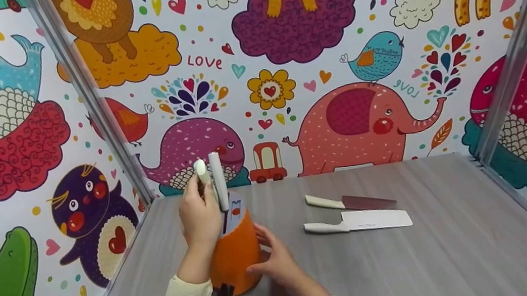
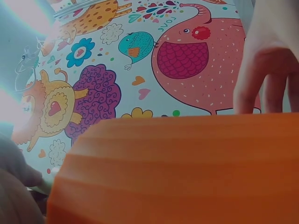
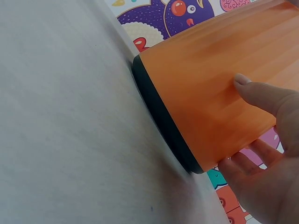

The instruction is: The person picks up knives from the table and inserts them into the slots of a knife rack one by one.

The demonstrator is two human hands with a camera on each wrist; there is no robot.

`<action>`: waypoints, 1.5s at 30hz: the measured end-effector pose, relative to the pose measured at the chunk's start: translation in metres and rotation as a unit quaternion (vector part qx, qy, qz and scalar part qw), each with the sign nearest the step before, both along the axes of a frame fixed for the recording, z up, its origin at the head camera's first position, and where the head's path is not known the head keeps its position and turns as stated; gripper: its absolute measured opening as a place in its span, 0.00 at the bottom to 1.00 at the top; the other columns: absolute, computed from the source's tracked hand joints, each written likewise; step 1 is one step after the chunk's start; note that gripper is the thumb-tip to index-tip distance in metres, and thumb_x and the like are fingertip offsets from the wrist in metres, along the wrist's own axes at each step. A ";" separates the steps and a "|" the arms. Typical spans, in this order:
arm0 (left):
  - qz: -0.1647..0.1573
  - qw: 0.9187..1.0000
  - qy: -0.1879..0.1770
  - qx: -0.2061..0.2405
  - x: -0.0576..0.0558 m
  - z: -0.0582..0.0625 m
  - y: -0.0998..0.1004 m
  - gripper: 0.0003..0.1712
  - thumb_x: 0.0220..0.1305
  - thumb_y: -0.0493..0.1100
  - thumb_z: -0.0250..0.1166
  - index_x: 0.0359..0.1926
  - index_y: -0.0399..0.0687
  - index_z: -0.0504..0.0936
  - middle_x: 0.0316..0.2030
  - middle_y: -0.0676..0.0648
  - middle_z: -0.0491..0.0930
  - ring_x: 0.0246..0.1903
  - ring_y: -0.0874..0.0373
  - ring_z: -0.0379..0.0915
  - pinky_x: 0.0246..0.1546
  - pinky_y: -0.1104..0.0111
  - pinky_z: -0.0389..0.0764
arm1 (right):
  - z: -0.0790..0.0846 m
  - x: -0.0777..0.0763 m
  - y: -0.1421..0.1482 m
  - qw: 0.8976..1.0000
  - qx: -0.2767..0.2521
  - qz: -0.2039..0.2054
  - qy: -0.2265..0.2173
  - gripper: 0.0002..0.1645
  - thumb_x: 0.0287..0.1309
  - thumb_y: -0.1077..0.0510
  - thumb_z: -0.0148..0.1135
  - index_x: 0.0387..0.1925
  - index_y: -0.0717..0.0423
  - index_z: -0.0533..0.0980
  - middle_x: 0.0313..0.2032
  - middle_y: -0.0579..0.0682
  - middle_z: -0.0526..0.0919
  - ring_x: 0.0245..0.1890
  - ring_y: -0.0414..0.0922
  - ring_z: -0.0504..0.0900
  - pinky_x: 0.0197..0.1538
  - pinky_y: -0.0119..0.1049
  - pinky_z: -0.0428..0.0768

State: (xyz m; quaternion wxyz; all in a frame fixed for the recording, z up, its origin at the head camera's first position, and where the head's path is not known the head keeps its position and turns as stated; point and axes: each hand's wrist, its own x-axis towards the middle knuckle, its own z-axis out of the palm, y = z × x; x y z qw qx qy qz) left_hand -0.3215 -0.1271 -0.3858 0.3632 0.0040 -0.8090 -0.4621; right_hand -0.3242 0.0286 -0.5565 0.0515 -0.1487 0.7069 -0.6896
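Note:
An orange knife block (image 1: 237,258) with a dark base stands upright on the table, left of centre. My left hand (image 1: 198,215) is at the block's top and grips a pale knife handle (image 1: 202,170); its lower part is hidden by the fingers. Right beside it, another white handle (image 1: 218,182) sticks up from the slotted top. With thumb and fingers on either side, my right hand (image 1: 281,263) holds the block's right side low down. In the right wrist view, the thumb presses the orange wall (image 3: 196,93) and the fingers wrap underneath.
Two knives lie on the grey table (image 1: 386,269) to the right: a white cleaver (image 1: 377,218) and, behind it, a dark-bladed knife (image 1: 367,201) with a cream handle. Printed cartoon panels (image 1: 215,93) on metal posts enclose the table's back and sides.

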 end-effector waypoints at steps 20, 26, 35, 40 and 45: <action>0.103 0.988 0.111 -0.040 0.021 -0.038 -0.017 0.27 0.67 0.39 0.74 0.64 0.33 0.79 0.60 0.32 0.80 0.60 0.36 0.77 0.64 0.41 0.79 | -0.002 -0.001 -0.003 1.000 0.014 -0.009 -0.011 0.60 0.52 0.62 0.84 0.80 0.32 0.63 0.78 0.47 0.70 0.77 0.54 0.68 0.79 0.58 0.68; 0.042 0.992 0.116 -0.016 0.020 -0.078 -0.039 0.43 0.62 0.46 0.72 0.72 0.32 0.68 0.70 0.30 0.70 0.69 0.34 0.67 0.72 0.35 0.69 | 0.001 0.000 -0.002 1.000 0.006 -0.006 -0.014 0.60 0.52 0.62 0.84 0.80 0.32 0.63 0.78 0.48 0.69 0.78 0.55 0.68 0.79 0.59 0.67; -0.145 0.982 0.023 0.121 0.014 -0.123 -0.057 0.65 0.58 0.62 0.79 0.85 0.50 0.49 0.79 0.39 0.62 0.70 0.47 0.67 0.68 0.86 0.65 | 0.003 0.000 0.001 1.000 0.006 -0.010 -0.016 0.59 0.50 0.61 0.84 0.80 0.36 0.64 0.78 0.48 0.70 0.77 0.55 0.68 0.79 0.58 0.67; -0.167 0.974 0.003 0.154 0.014 -0.135 -0.060 0.68 0.55 0.58 0.83 0.85 0.50 0.48 0.75 0.38 0.68 0.63 0.63 0.72 0.65 0.85 0.71 | 0.002 0.000 0.000 0.998 0.014 -0.016 -0.053 0.60 0.47 0.59 0.86 0.79 0.35 0.65 0.77 0.47 0.71 0.76 0.54 0.69 0.78 0.57 0.69; -0.170 0.975 0.000 0.143 0.014 -0.138 -0.063 0.69 0.53 0.52 0.85 0.85 0.51 0.49 0.74 0.39 0.70 0.61 0.69 0.72 0.65 0.84 0.71 | 0.002 -0.001 0.000 0.999 0.010 -0.012 -0.037 0.60 0.48 0.61 0.86 0.79 0.38 0.65 0.76 0.49 0.72 0.76 0.55 0.70 0.78 0.58 0.70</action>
